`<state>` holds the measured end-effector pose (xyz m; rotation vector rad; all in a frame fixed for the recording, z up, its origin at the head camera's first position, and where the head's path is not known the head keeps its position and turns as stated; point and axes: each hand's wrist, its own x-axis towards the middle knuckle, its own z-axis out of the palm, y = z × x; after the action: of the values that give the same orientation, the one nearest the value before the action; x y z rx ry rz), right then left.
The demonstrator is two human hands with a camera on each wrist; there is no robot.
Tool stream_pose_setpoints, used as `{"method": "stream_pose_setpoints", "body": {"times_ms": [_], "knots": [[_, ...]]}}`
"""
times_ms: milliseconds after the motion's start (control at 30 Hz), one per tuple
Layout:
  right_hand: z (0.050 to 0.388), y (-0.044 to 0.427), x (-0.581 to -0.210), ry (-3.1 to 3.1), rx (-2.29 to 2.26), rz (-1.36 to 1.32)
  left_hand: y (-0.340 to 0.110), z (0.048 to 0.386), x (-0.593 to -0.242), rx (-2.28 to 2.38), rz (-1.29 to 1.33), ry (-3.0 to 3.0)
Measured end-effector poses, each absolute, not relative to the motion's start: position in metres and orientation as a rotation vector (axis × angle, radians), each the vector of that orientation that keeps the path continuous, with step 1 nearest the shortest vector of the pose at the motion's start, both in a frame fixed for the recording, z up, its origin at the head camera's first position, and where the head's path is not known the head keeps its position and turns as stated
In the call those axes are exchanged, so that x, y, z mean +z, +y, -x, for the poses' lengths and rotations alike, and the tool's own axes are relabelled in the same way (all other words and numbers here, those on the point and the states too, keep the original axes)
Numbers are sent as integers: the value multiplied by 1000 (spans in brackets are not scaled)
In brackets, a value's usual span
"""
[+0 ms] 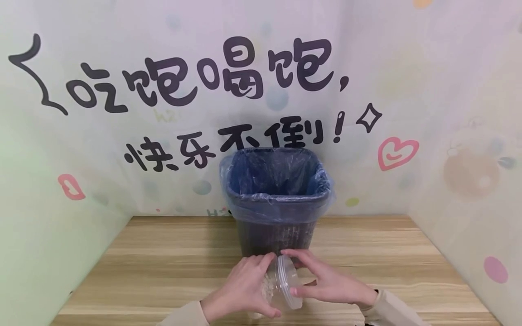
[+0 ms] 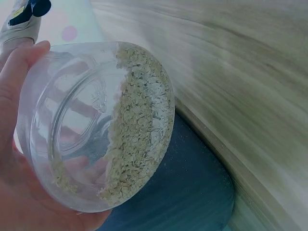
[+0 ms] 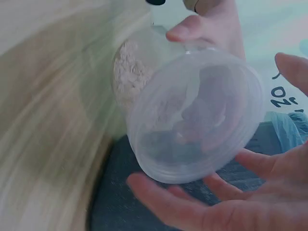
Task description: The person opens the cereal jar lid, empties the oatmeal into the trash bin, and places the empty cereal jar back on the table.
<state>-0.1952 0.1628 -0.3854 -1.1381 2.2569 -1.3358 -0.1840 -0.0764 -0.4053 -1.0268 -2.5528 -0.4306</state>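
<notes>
A clear round plastic jar (image 2: 86,125) lies tipped on its side, with pale flakes (image 2: 137,125) like oats settled along its lower wall. My left hand (image 1: 244,285) grips the jar around its body, thumb on the near side and fingers over the far side. A translucent ridged lid (image 3: 197,115) covers the jar's right end. Around that lid my right hand (image 1: 326,280) is spread, fingers fairly straight. In the right wrist view some fingertips are at the lid's edge while one digit stands apart from it; firm contact cannot be told.
Behind the hands a dark bin (image 1: 277,235) stands on the wood-grain table (image 1: 171,258), lined with a translucent blue bag (image 1: 281,208) folded over its rim. A printed backdrop (image 1: 195,36) rises at the back and sides.
</notes>
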Motion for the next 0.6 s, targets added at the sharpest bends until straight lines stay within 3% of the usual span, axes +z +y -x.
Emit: {"method": "stream_pose_setpoints", "body": {"times_ms": [333, 600], "knots": [[196, 158, -408, 2190, -1411, 1267, -78, 183, -405, -438, 1008, -2604], [200, 160, -416, 2337, -1151, 1746, -84, 183, -407, -642, 1080, -2699]]}}
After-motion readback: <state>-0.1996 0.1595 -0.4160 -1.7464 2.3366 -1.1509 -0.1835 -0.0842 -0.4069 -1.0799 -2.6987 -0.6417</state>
